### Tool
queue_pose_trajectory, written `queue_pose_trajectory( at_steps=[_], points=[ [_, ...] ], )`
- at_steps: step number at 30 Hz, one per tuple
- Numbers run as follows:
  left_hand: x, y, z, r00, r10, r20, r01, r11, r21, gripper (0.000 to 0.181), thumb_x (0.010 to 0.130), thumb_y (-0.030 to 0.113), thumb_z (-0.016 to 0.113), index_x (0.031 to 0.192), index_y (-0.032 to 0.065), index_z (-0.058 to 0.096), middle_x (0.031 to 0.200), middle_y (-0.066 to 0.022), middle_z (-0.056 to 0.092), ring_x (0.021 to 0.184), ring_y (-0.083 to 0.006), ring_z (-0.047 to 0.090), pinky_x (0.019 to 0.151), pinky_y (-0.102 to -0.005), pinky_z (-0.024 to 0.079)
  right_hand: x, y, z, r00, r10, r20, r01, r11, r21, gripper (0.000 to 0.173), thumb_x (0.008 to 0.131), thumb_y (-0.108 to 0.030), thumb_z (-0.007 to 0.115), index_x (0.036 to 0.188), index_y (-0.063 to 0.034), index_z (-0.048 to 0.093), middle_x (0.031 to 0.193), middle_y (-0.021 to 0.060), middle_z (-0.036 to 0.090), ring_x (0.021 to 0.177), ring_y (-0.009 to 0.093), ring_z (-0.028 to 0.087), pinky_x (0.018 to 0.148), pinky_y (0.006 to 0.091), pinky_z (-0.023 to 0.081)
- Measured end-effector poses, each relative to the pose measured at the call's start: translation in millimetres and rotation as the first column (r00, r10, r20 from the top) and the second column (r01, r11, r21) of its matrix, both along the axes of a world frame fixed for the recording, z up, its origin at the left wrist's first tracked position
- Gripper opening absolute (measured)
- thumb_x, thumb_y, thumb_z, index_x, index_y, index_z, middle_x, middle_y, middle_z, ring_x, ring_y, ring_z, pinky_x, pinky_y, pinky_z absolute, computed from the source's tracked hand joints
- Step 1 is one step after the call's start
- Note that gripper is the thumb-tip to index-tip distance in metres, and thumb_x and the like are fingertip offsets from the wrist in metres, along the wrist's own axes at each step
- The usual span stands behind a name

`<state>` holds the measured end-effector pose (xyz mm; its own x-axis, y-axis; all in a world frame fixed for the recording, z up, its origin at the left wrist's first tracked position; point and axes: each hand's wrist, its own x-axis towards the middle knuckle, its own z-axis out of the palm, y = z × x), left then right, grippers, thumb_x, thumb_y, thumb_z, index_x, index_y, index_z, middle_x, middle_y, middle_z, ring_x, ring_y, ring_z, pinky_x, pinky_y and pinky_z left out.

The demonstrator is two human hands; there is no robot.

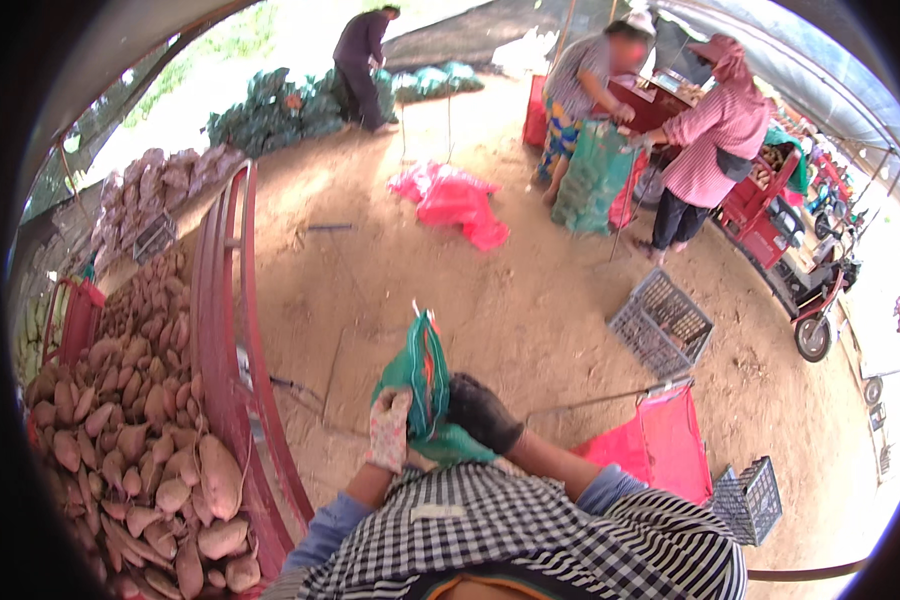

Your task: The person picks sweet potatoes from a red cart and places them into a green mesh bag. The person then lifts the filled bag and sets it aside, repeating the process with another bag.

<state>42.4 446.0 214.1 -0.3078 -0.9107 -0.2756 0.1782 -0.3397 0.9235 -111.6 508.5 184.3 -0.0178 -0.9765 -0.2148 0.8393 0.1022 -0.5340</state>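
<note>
A bunched green mesh sack (412,375) is held up in front of my chest, with whitish ties at its top and an orange strip along its fold. My left hand (390,427), in a pale patterned glove, grips the sack's left side. On the other side my right hand (484,412), in a black glove, is closed around the sack's right edge; its fingertips are hidden. A looser part of the mesh hangs below, against my checked apron (487,517).
Sweet potatoes (142,420) fill a red cart bed (221,360) at my left. Plastic crates (664,322) stand on the dirt floor at right, near a red sheet on a metal frame (645,442). Two people (712,135) handle a green sack (596,176) by a red three-wheeler (765,217).
</note>
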Motion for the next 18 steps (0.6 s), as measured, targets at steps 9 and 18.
queue_pose_trajectory(
  at_steps=[9,18],
  points=[
    [-6.8,-7.8,-38.2,0.993,-0.114,0.035,0.116,0.991,-0.059,0.014,0.094,0.016,0.061,0.096,0.0033,0.059,0.082,0.0040,0.055,0.072,-0.0034,0.046,0.063,-0.0210,0.040,-3.2,8.0,-13.2,0.928,0.217,-0.304,-0.156,0.965,0.211,0.022,0.090,-0.013,0.061,0.108,-0.0011,0.059,0.091,0.0057,0.066,0.076,0.013,0.062,0.071,0.0274,0.051],
    [-20.8,-13.3,-34.4,0.970,-0.192,0.151,0.220,0.955,-0.197,0.016,0.093,0.018,0.063,0.088,0.0034,0.058,0.076,0.0053,0.053,0.070,-0.0022,0.044,0.059,-0.0207,0.039,-17.7,-1.1,-9.7,0.801,0.009,-0.598,0.035,0.998,0.061,0.013,0.092,-0.010,0.056,0.101,-0.0003,0.060,0.083,0.0053,0.066,0.073,0.012,0.061,0.068,0.0253,0.050]
  ],
)
